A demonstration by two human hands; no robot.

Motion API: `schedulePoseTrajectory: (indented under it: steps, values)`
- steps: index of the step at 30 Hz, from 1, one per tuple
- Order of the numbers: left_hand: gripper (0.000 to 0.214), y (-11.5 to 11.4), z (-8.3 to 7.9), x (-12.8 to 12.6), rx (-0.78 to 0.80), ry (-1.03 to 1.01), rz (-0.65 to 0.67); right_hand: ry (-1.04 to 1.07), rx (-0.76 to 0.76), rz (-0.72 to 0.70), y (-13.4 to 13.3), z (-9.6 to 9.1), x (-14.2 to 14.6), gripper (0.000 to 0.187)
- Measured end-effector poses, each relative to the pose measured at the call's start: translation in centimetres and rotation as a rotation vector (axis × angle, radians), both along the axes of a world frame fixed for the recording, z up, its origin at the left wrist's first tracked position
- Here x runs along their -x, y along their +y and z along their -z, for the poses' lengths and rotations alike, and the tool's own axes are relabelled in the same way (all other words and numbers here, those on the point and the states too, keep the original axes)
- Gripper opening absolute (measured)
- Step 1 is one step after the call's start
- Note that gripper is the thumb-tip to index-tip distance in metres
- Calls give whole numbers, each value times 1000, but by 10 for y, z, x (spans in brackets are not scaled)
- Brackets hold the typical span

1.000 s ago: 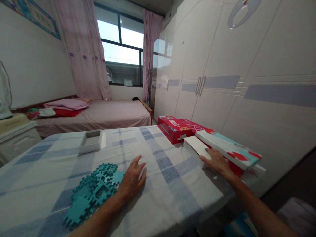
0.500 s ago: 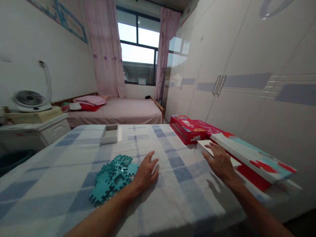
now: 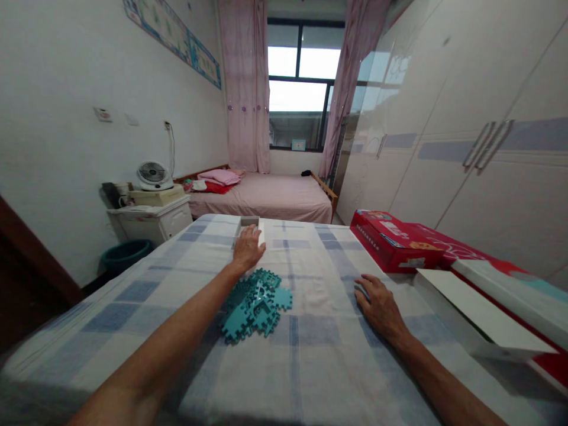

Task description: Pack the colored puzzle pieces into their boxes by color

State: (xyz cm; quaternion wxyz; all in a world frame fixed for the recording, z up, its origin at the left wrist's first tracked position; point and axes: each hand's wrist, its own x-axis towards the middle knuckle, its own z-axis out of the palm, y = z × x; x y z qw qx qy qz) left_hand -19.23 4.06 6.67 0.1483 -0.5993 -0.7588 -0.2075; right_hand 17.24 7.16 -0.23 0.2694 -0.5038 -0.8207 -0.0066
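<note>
My left hand [image 3: 248, 247] reaches over a small open white box [image 3: 249, 220] near the table's far edge. Its fingers are stretched out and cover much of the box; whether they touch it I cannot tell. Just below that wrist lies a heap of teal interlocking puzzle pieces [image 3: 255, 307], partly hidden by the forearm. My right hand [image 3: 377, 305] hovers low over or rests on the cloth, fingers apart and slightly bent, holding nothing. To its right is a long white box [image 3: 483, 307] with a pale top panel.
A red printed box [image 3: 394, 239] and other red and white packaging [image 3: 515, 275] line the table's right side. The table wears a checked cloth [image 3: 310, 367]. Beyond it stand a pink bed [image 3: 284, 198], a wardrobe [image 3: 510, 195], and a cabinet with a fan [image 3: 154, 174].
My left hand has moved from beside the teal pieces forward to the small white box. My right hand has left the long white box and come left over the cloth. The view has turned left.
</note>
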Motion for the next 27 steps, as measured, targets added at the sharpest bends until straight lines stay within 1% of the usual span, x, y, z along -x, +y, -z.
schedulePoseTrajectory:
  steps: [2, 3, 5, 8, 10, 11, 12, 14, 16, 18, 21, 23, 25, 27]
  values:
    - [44, 8, 3, 30, 48, 3, -43, 6, -2, -16, 0, 0, -1, 33]
    - [44, 11, 5, 41, 73, 7, -48, 10, -3, -18, 1, 0, -2, 33]
    - [44, 13, 9, 55, 115, 7, -46, 21, -9, -13, 2, 1, -2, 33]
    - [32, 15, 9, 60, 150, 9, -30, 38, -15, -12, 3, 2, -3, 31]
    - [26, 15, 2, 52, 143, 14, 2, 55, -15, -12, 2, 3, -3, 31]
    - [25, 14, -2, 45, 133, 19, 25, 64, -13, -13, 2, 4, -2, 30]
    - [25, 13, -8, 34, 121, 24, 52, 74, -12, -14, 2, 4, -2, 30]
    - [25, 6, -18, 5, 101, 37, 119, 111, -19, -22, 1, 3, -1, 29]
    - [22, -6, -25, -34, 93, 49, 206, 195, -43, -30, 2, 1, 0, 32]
    - [20, -23, -26, -78, 74, 69, 364, 323, -73, -14, 4, -3, -1, 36]
    - [15, -50, -14, -141, 138, 112, 564, 481, -107, 57, 8, -7, -5, 41]
    - [13, -64, -1, -176, 169, 127, 638, 533, -102, 103, 12, -8, -11, 44]
    - [12, -74, 10, -201, 155, 146, 701, 566, -60, 145, 15, -7, -17, 48]
    - [14, -78, 16, -214, 143, 111, 755, 587, -14, 187, 19, -4, -24, 51]
